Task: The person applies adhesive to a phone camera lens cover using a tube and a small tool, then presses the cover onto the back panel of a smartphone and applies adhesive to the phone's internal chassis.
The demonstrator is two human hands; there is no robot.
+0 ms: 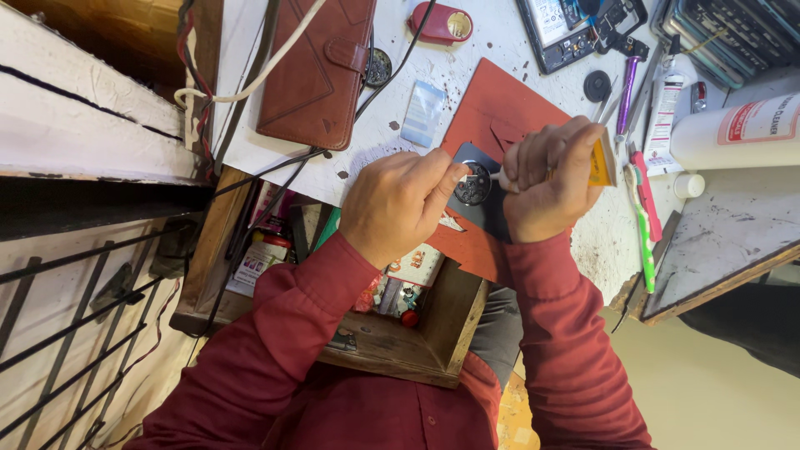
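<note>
Dark round-centred part [473,185] on a red mat [500,108] atop the desk [375,133], lying between both hands. Left hand [398,204] pinching its edge; right hand [550,179] clenched around a yellow tube [600,162], tip touching the part.

A small yellow tube with a printed label [600,162] sits in the right hand [546,179], right of the frame's middle. At the right edge lies a white cylindrical bottle with a red-and-white label [737,129] on the bench [517,42]. Left of it lies a slim white tube with small print [662,112]. At the top, right of centre, rests an opened phone with a pale labelled panel [554,25]. In the open wooden drawer [417,346] at lower centre lie a white packet with red print [257,258] and a colourful printed card [414,265].
</note>
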